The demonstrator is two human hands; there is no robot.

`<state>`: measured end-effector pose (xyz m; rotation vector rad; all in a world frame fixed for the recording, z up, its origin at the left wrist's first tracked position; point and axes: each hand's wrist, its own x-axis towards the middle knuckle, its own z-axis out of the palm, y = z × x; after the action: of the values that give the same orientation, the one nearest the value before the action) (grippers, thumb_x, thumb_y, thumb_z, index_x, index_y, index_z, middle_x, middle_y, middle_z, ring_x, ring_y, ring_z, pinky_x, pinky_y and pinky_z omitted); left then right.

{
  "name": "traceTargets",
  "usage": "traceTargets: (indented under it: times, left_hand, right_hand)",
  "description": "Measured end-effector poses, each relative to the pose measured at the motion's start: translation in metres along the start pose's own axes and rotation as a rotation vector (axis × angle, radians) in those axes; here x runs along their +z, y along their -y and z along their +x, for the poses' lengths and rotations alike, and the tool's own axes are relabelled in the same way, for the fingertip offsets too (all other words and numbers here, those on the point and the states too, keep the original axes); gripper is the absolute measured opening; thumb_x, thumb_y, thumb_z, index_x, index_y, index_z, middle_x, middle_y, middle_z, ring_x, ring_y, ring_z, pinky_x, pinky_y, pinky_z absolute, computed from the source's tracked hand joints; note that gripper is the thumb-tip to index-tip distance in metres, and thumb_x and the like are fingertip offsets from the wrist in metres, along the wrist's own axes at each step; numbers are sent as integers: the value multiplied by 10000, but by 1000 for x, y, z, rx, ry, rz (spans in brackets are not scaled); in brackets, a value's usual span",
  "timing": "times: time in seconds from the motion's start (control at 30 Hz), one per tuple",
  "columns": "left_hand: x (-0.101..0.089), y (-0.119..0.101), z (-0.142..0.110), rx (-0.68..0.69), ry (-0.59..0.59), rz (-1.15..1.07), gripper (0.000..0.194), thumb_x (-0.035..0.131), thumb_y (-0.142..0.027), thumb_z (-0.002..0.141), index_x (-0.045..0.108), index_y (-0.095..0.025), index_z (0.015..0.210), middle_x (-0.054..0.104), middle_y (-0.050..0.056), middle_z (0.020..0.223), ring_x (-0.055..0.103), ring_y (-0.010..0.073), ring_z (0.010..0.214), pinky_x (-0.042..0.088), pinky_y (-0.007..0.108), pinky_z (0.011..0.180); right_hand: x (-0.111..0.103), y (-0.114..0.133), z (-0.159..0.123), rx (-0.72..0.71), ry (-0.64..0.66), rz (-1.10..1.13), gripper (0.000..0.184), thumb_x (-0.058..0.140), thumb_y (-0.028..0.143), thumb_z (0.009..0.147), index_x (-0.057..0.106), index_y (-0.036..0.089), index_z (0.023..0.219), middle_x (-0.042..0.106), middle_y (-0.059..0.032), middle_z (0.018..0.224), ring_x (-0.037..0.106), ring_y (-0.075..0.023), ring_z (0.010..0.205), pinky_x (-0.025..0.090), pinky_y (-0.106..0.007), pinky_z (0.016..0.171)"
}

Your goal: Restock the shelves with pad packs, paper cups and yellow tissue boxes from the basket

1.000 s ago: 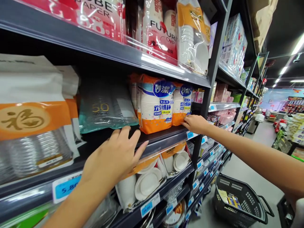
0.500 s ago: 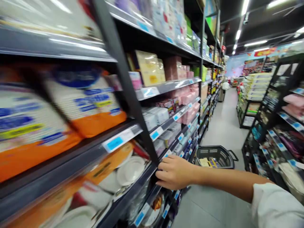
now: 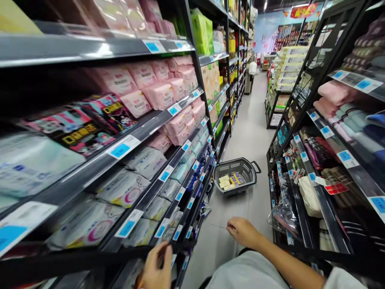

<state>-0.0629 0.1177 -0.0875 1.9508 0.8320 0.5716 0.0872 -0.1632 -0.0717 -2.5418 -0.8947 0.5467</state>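
My left hand [image 3: 158, 268] is at the bottom of the view, in front of the dark lower end of the left shelf rack. Its fingers are bent, with a gap between thumb and fingers, and no object shows in it. My right hand [image 3: 243, 233] hangs over the aisle floor, its fingers curled in and nothing visible inside. Farther ahead on the floor stands a dark grey shopping basket [image 3: 236, 164], holding yellow and purple packs [image 3: 231, 181]. Both hands are apart from the basket.
Shelves on the left carry pink tissue packs [image 3: 161, 95], grey-white packs [image 3: 123, 186] and dark printed packs [image 3: 87, 124]. On the right, a rack holds folded towels [image 3: 338, 96] and a beige cloth item [image 3: 309, 196]. Stacked boxes [image 3: 293, 66] stand farther down the aisle.
My right hand has left the left shelf edge and moved over the aisle floor. My left hand has come into view. The camera has moved forward, bringing the basket closer.
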Motion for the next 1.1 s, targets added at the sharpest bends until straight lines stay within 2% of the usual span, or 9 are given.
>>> traceTargets:
  times: [0.07,0.13,0.27,0.37,0.47,0.7,0.83,0.97,1.1]
  left_hand:
    - [57,10,-4,-240,97,-151,539,619,-700,716,639,-207,933,709,106,902,708,337,874,599,478,802]
    - [100,15,-6,-344,171,-220,562,627,-710,675,639,-201,913,699,90,847,704,332,848,588,453,782]
    - [145,18,8,-356,282,-198,506,672,-623,665,685,-177,904,712,111,899,688,332,904,548,446,856]
    - [170,27,38,-360,344,-178,472,668,-589,674,696,-168,885,711,119,903,673,323,898,527,440,867]
    - [212,41,77,-371,395,-177,452,653,-567,701,685,-162,898,704,123,918,668,309,902,519,420,868]
    - [372,57,159,-423,677,-97,272,660,-416,906,654,-146,870,697,59,892,676,212,885,541,408,886]
    - [455,74,189,-432,893,76,256,646,-386,970,662,-140,903,690,32,896,674,184,865,565,383,846]
    - [524,109,212,-399,1058,316,236,646,-366,975,671,-132,995,694,55,986,675,193,917,570,408,871]
    - [597,159,224,-306,1209,543,237,647,-351,974,671,-136,1070,688,77,1091,668,220,1014,560,447,929]
  right_hand:
    - [2,-22,-9,100,8,51,163,556,190,977,713,180,938,768,-66,933,715,-212,880,490,-294,753]
    - [3,-41,-13,180,14,94,177,536,181,978,701,185,914,764,-69,930,713,-220,875,494,-305,755]
    - [5,-71,-6,281,26,169,201,494,177,977,669,205,883,751,-68,916,703,-235,874,496,-326,769]
    - [6,-94,11,348,24,213,197,481,197,971,648,224,871,741,-67,910,693,-245,868,493,-341,777]
    - [7,-122,36,433,11,248,199,467,224,955,629,226,839,729,-78,884,678,-263,844,486,-370,780]
    - [7,-188,105,687,-34,445,257,480,393,866,617,224,729,700,-45,741,645,-233,747,462,-334,718]
    - [11,-203,126,864,-154,595,411,472,566,867,657,206,799,691,-48,761,633,-236,755,483,-343,735]
    - [23,-204,125,1072,-252,729,529,489,670,849,692,182,863,696,-67,782,659,-245,760,525,-354,731]
    - [54,-207,109,1422,-408,968,605,696,768,654,736,186,815,711,-59,692,675,-250,676,540,-338,637]
